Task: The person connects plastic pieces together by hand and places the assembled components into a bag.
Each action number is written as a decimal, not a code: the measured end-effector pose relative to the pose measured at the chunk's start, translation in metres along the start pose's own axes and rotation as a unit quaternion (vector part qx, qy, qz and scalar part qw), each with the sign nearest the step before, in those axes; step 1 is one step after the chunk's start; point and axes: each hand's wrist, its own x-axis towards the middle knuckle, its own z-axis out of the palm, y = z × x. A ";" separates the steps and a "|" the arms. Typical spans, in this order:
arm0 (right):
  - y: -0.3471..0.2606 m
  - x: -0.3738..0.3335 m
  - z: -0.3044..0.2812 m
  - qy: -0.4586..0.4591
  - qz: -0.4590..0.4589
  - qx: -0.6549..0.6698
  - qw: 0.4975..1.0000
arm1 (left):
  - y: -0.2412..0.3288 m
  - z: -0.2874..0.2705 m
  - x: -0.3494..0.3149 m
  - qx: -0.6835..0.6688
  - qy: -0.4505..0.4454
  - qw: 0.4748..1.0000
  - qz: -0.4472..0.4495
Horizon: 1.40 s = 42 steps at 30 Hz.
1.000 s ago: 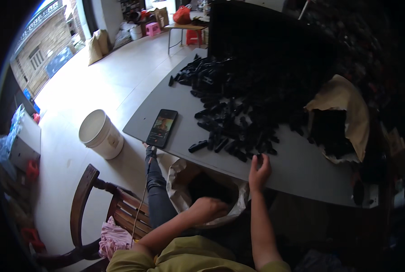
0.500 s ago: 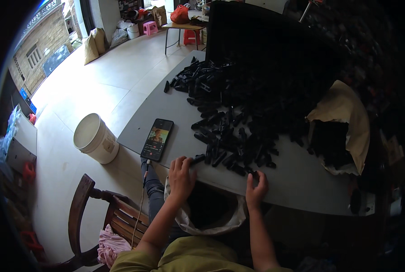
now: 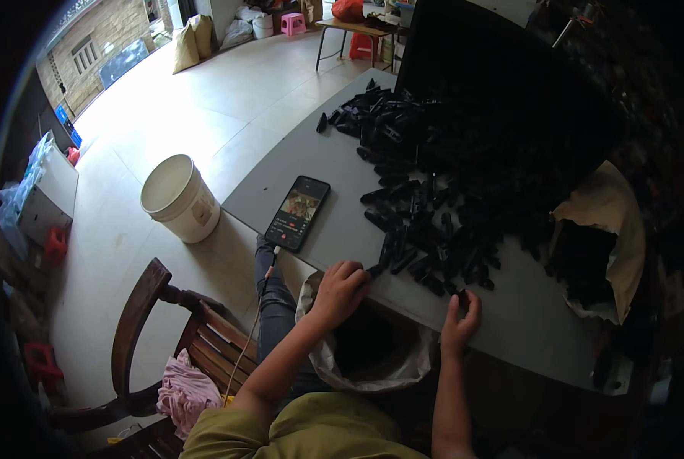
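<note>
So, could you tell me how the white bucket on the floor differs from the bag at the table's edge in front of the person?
The white bucket is stiff and round and stands upright by itself on the floor; the bag is soft and crumpled and sags below the table edge. The bucket stands apart from both hands, while the left hand is right above the bag's rim. Both are pale and open at the top.

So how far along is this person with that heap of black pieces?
Early on, by the look of it. A large pile of black pieces covers the grey table. The left hand pinches one piece at the table edge above an open sack; the right hand holds another. The sack's contents are too dark to see.
</note>
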 end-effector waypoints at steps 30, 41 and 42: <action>-0.023 0.020 -0.009 -0.299 -0.089 0.023 0.950 | 0.006 0.017 0.038 -0.254 -0.228 0.939 0.029; -0.029 0.007 0.010 -0.257 -0.139 -0.016 0.956 | 0.009 0.018 0.036 -0.258 -0.230 0.937 0.052; -0.029 0.004 0.004 -0.251 -0.142 -0.016 0.957 | 0.012 0.016 0.032 -0.242 -0.234 0.940 0.062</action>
